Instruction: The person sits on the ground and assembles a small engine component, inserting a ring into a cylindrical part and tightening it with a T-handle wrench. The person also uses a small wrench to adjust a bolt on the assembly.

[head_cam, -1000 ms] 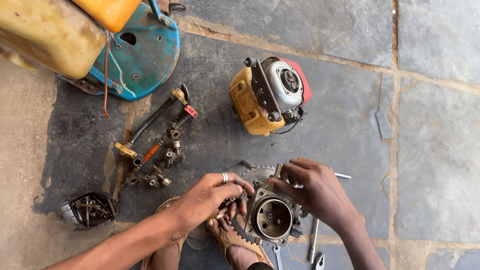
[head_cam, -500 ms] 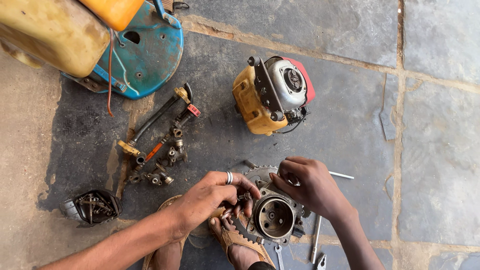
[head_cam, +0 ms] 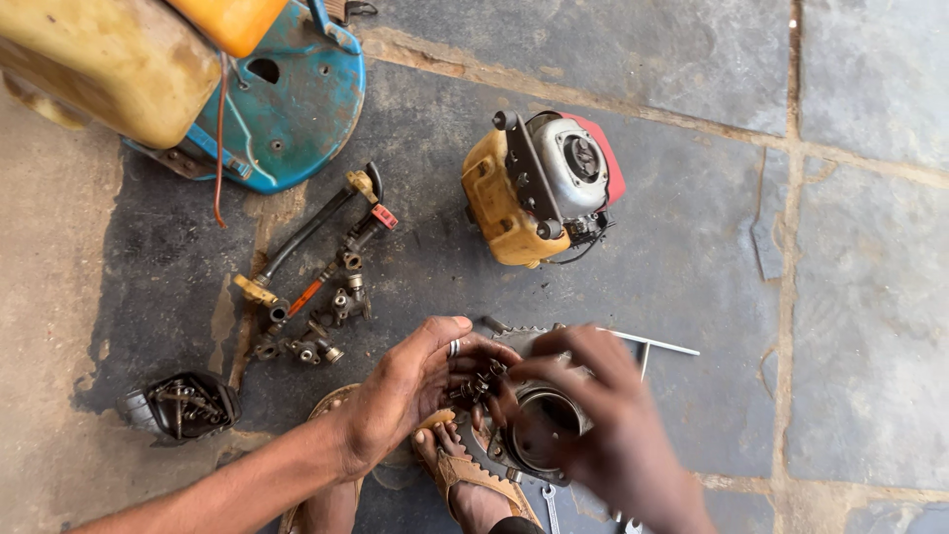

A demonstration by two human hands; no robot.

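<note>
- Gripping small dark bolts [head_cam: 481,384], left hand [head_cam: 420,391] has curled closer over the engine casing [head_cam: 539,435] since a second ago.
- Right hand [head_cam: 613,435] now grasps the casing's rim, steadying it above the sandalled foot [head_cam: 474,485].

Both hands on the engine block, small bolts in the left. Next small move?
Probably seat one bolt: the left hand cups a cluster of small bolts right at the rim of the round-bored engine block, and the right hand lies over the block, steadying it. Which hole is free is hidden.
</note>
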